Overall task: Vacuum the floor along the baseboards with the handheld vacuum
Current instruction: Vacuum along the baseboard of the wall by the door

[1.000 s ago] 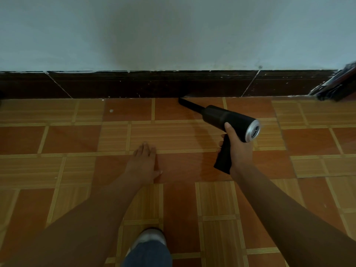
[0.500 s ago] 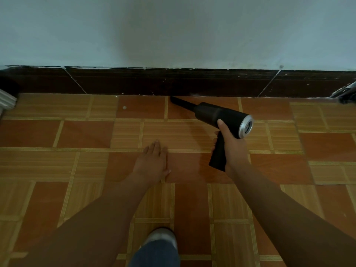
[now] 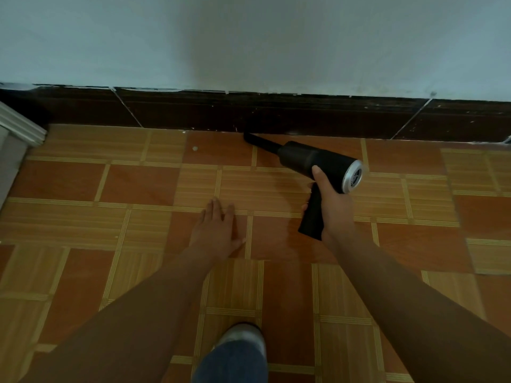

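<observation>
1. Black pistol-shaped vacuum [image 3: 318,161] is at abt 1 o'clock from the person, low over the floor [image 3: 138,189]. Its nozzle [image 3: 260,142] points to 10 o'clock, tip at the foot of the baseboard [image 3: 193,111].
2. R hand [image 3: 331,205] is wrapped round the handle [image 3: 312,219], thumb up on the body. L hand [image 3: 215,233] lies flat on the floor at 11 o'clock, fingers straight, holding nothing.
3. Handling: prob. light, since one hand carries it. Hard, stiff shell, smooth, so it may slip if the grip slackens. The thin nozzle looks like the weak part and shouldn't be jammed vs the baseboard.
4. Best hold: the handle; the body looks too fat to grip.
5. Pale speck [image 3: 195,148] lies at 9 o'clock of the tip, near the baseboard.
</observation>
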`<state>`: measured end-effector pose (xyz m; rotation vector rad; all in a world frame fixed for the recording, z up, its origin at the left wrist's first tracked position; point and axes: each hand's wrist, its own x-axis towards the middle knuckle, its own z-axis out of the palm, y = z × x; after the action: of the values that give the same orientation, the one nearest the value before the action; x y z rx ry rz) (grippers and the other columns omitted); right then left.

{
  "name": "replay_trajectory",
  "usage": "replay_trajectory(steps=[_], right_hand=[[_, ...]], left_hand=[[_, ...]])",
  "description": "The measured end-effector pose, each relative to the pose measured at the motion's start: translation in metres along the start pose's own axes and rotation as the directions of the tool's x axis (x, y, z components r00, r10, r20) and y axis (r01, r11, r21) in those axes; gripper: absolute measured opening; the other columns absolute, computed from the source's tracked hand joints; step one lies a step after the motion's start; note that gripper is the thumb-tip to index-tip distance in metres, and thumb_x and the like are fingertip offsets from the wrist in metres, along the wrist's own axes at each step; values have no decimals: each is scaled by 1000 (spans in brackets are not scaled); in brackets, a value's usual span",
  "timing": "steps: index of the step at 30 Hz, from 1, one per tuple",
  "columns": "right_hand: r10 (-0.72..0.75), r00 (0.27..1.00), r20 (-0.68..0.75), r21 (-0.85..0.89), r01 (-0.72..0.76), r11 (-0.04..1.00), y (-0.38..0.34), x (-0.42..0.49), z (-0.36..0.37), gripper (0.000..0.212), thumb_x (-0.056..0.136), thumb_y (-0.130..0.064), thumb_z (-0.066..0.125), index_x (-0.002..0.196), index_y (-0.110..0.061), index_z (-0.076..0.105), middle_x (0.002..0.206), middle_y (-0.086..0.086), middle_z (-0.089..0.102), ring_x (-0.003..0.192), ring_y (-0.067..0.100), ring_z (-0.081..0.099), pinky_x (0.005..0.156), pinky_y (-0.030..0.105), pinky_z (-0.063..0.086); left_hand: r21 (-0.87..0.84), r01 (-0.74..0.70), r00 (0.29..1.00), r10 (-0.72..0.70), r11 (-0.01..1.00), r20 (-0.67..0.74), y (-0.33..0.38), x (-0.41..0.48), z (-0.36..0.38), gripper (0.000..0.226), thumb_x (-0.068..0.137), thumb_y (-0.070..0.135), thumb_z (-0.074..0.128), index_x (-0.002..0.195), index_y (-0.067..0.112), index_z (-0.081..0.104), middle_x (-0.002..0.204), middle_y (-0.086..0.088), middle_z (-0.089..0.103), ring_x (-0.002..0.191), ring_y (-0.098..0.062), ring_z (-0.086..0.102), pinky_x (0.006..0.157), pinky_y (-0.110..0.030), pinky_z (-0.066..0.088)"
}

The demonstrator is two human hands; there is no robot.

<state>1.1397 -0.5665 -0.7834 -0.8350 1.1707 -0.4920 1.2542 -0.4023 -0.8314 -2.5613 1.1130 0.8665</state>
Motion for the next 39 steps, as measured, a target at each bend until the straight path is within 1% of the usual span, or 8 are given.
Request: replay_trajectory(steps=[7,12,16,19,23,30,35,39], right_hand=[[35,999,29,-3,-35,999,1,-2,13,26,81,-30,72,90,-8,60,61,3,58,45,12,54,46,24,48],[8,999,37,-28,-7,1000,0,-1,11,37,81,-30,71,103,-3,60,64,5,58,46,12,54,45,23,48],[-20,1000,16,-61,21,998,-4,3,2,42,80,-32,72,109,-5,59,70,5,58,50,13,56,47,24,49],[-16,1000,14,-72,17,997,-7,5,-4,38,80,-33,72,104,-8,59,73,6,59,54,15,56,51,28,49],[-30,999,16,-84,31,996,-7,6,-6,35,80,-32,71,102,-8,59,75,6,59,57,15,56,53,28,49],[-17,999,34,-89,20,996,1,6,8,49,78,-34,73,113,-2,59,76,7,59,56,15,56,50,27,49],[-6,999,53,-117,12,993,1,3,27,43,79,-34,72,107,-5,60,72,5,59,54,15,56,48,25,49],[19,997,73,-120,-10,993,2,0,40,36,80,-33,72,102,-7,59,69,4,59,50,13,56,47,24,50]], left_hand=[[41,-27,999,26,999,40,-3,3,-5,84,95,54,39,152,14,-8,156,-23,-12,147,-32,-8,119,-39,3],[35,-39,998,37,999,50,-6,2,-6,85,95,52,42,152,14,-7,156,-23,-13,147,-32,-8,119,-38,3],[19,-43,998,42,999,53,-7,2,-5,85,95,52,42,152,15,-8,156,-22,-15,147,-31,-10,119,-38,3],[14,-44,997,44,999,56,-8,3,-5,86,94,53,43,152,15,-8,156,-22,-15,147,-31,-10,119,-39,3],[5,-55,998,55,998,42,-9,2,-3,84,95,52,42,152,15,-8,156,-22,-15,146,-31,-12,119,-39,1],[-5,-68,998,68,998,10,-14,-1,2,82,95,53,40,152,17,-7,156,-20,-17,146,-29,-13,119,-41,-2],[-41,-67,997,66,997,-29,-20,-1,5,80,95,51,42,153,20,-2,159,-13,-13,147,-23,-11,119,-40,-1],[-71,-17,998,13,997,-60,-25,-2,5,80,94,51,43,153,21,-1,159,-15,-11,147,-26,-9,120,-40,-1]])
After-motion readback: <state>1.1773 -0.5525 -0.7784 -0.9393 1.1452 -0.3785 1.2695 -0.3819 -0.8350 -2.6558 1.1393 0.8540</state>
